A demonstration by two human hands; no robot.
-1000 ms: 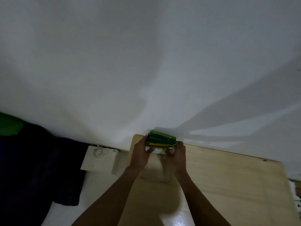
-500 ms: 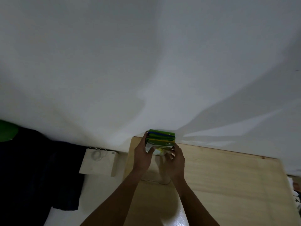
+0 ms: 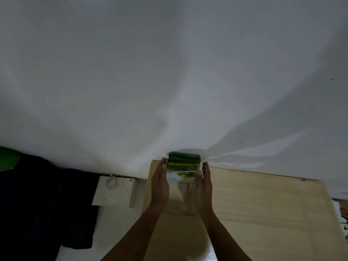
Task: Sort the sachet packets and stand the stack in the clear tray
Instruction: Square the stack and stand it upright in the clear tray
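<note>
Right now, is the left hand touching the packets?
Touching. The head view shows the left hand flat against the left edge of the packets, with no gap between them.

Single head view, angled forward-down over table (image 3: 263, 213), mostly wall (image 3: 169, 72).

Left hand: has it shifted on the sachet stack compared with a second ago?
Yes. The left hand has opened flat against the side of the green-and-yellow sachet stack, its fingers no longer curled over the top, by the wooden table's far corner.
</note>
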